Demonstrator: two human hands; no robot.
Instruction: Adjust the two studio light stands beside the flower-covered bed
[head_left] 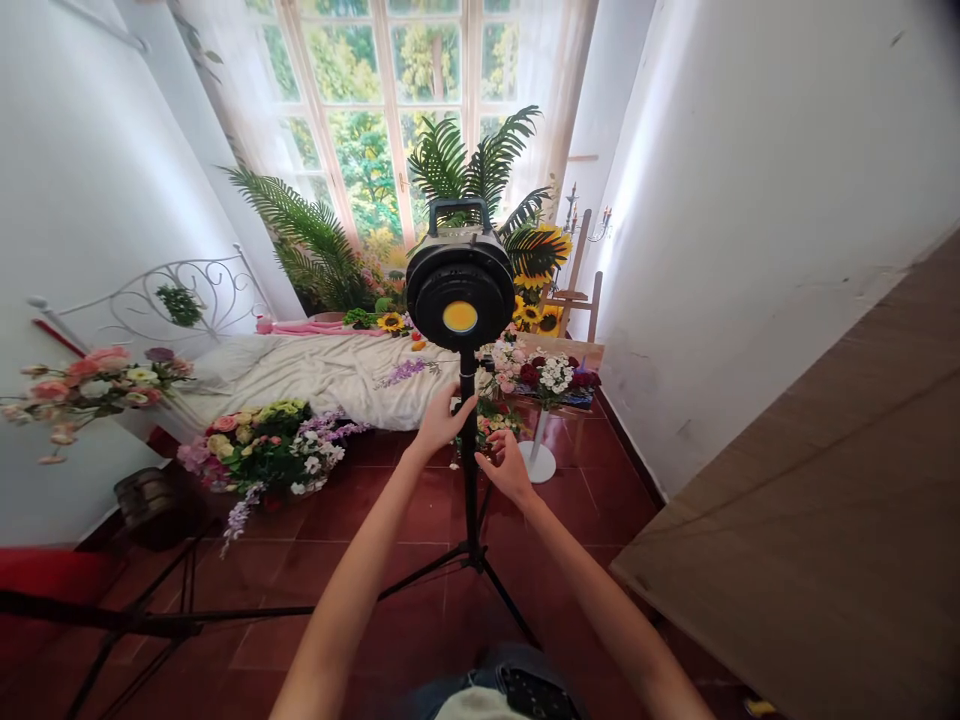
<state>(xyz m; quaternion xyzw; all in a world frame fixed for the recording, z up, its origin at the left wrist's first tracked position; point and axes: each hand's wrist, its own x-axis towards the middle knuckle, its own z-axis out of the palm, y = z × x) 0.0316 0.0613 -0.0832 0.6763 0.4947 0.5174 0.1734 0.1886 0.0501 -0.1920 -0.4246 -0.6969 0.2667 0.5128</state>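
Sitting well to the left of a person's left hand [442,420], clustered flowers [262,445] fill the space in front of a bed [315,375]. That hand is wrapped around a black lamp stand [470,500], thumb laid across its near side. The stand's long axis runs upright between the two hands; the left hand is the nearer, higher on the pole and in contact with it. The lamp [431,285] tops the stand, above both hands, its yellow disc [460,317] facing the person. Just right of the pole, and lower, the right hand [511,470] is loosely curled around nothing, thumb toward the pole; whether it touches cannot be told. Beyond that hand, farther right, stand a white round base [538,465] and a wooden easel [580,250].
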